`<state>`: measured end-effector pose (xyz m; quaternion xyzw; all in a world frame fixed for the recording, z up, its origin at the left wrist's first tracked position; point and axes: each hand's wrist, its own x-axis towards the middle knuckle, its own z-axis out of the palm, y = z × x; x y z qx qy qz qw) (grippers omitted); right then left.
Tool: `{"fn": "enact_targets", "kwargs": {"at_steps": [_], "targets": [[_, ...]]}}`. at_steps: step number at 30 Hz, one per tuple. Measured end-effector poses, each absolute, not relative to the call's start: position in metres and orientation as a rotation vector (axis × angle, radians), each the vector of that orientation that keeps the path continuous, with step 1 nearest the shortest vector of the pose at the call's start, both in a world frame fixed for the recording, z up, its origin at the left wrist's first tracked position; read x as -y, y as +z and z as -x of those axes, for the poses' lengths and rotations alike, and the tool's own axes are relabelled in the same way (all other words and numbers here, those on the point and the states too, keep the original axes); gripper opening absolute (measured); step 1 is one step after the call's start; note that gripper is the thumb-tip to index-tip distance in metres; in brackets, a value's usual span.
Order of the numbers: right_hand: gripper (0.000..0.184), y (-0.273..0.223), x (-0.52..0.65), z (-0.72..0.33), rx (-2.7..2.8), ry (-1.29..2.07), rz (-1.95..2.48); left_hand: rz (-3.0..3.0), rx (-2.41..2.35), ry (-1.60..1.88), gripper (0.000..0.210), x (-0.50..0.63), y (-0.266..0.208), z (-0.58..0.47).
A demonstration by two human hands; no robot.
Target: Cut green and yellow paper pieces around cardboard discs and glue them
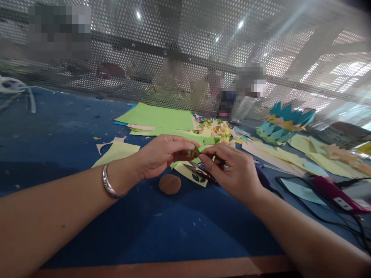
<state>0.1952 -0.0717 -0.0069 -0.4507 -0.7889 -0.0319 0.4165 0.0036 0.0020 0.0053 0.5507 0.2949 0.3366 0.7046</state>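
Over the middle of the table, well in from its near edge, the left hand has its fingertips closed on a small curled green piece, while the right hand pinches the other side of it between thumb and forefinger. Scissors lie just beneath the right hand, on a cut yellow sheet; a brown disc is near them, towards the near edge. Towards the far edge, beside the green sheets, small paper pieces lie heaped. What looks like a clear cup is by the far edge; its contents cannot be made out. Zigzag teal strips and a magenta power strip lie towards the right edge.
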Motion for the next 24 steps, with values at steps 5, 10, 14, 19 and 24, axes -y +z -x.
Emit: {"fn": "enact_targets", "kwargs": {"at_steps": [5, 10, 14, 19, 24], "targets": [[0.011, -0.0052, 0.0716, -0.195, 1.951, -0.052, 1.152, -1.258, -0.619, 0.728, 0.015, -0.0029, 0.0046, -0.0023], [0.012, -0.0053, 0.0717, -0.1955, 1.957, -0.04, 1.157, -1.27, -0.613, 0.741, 0.015, -0.0028, 0.004, -0.0015], [0.011, -0.0062, 0.072, -0.196, 1.955, -0.041, 1.162, -1.267, -0.595, 0.736, 0.015, -0.0036, 0.0031, -0.0016], [0.011, -0.0053, 0.0719, -0.1959, 1.96, -0.027, 1.168, -1.263, -0.584, 0.746, 0.014, -0.0044, 0.0043, -0.0024], [0.012, -0.0046, 0.0725, -0.1957, 1.957, -0.006, 1.183, -1.269, -0.582, 0.749, 0.014, -0.0055, 0.0036, -0.0018]]}}
